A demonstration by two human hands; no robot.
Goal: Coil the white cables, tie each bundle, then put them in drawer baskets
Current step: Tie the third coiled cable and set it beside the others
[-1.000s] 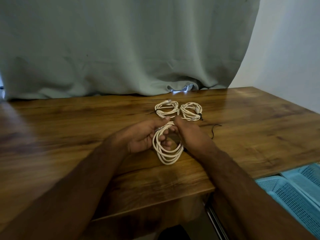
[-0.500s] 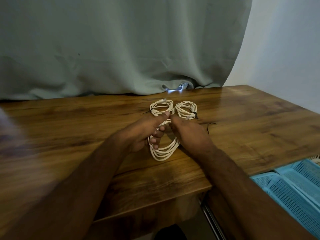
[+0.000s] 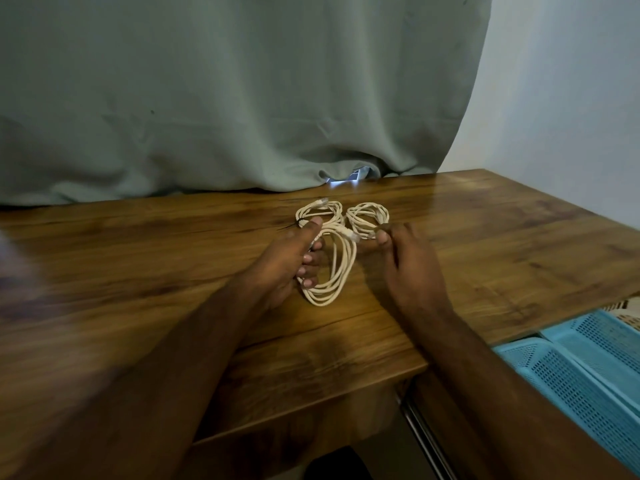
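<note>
Wooden surface under dim light, with a grey-green curtain hanging along its far edge and a pale wall past its right edge. Near the middle of the surface, somewhat toward the far edge, lies a loose coil of white cable, a long oval of several turns with a clear plug at its far end. The left hand grips the coil's left side: the thumb lies straight along the top and the fingers curl in through the loop, so the turns are clamped between them. The right hand sits just right of the coil, palm down, apart from it; its thumb and forefinger are pressed together at the tips, near the plug. Whether something thin is pinched between them is too small to tell.

Beyond the coil, closer to the far edge, two smaller bundles lie side by side, touching or nearly so. The left bundle has a dark tie on its near left side, next to the left thumb tip. The right bundle lies just beyond the right fingertips.

Below the near right corner of the surface, blue perforated baskets stand open, with a cream one partly seen behind them. A metal rail runs under the near edge.
</note>
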